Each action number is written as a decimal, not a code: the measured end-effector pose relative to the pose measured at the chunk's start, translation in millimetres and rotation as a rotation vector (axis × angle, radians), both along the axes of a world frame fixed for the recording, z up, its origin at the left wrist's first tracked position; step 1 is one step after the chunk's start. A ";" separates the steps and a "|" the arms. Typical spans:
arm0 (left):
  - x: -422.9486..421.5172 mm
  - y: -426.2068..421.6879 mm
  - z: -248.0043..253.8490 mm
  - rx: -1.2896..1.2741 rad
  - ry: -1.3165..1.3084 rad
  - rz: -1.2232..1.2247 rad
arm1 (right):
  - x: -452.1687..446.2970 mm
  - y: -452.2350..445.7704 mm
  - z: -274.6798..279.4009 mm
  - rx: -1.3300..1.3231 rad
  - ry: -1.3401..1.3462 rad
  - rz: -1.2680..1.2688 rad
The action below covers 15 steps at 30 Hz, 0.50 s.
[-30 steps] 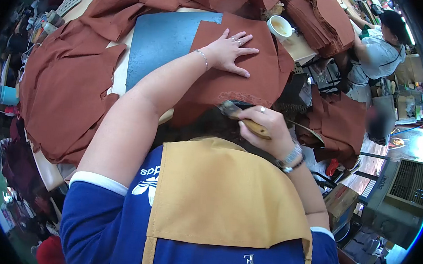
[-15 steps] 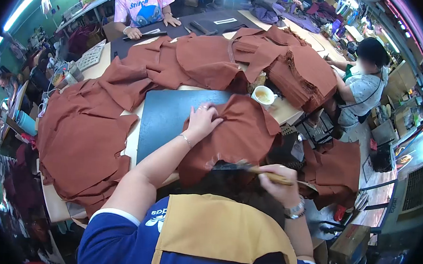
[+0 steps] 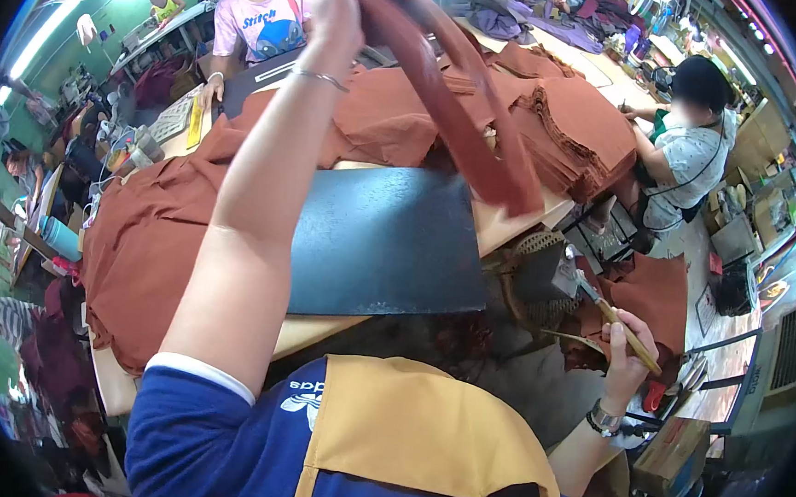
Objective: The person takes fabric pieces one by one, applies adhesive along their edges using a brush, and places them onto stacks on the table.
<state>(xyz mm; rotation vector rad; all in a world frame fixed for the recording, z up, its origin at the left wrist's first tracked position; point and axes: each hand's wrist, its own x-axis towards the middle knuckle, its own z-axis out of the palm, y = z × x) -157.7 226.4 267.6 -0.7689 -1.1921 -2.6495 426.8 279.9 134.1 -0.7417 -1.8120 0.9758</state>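
My left hand [image 3: 337, 18] is raised high over the table, its fingers closed on a reddish-brown fabric piece [image 3: 429, 75] that hangs down to the right, blurred by motion. The dark flat board [image 3: 384, 243] lies bare below it at the table's near edge. Off to the right, my right hand [image 3: 629, 343] is wrapped round the wooden handle of a brush [image 3: 628, 331], its bristle end pointing up and left, away from the board.
More reddish-brown fabric [image 3: 153, 254] covers the table's left, and a thick stack [image 3: 567, 140] lies at the back right. One person [image 3: 271, 18] stands across the table; another [image 3: 691, 144] is at the right. Fabric [image 3: 648, 298] also hangs low at the right.
My left hand has lifted the fabric piece off the board, up and away, uncovering the board. My right hand has moved right with the brush, away from the fabric's edge.
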 end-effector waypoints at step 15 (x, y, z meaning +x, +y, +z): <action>-5.5 -51.5 -309.6 -0.731 -0.464 -0.043 | -15.2 -3.0 -8.3 0.001 -0.119 0.026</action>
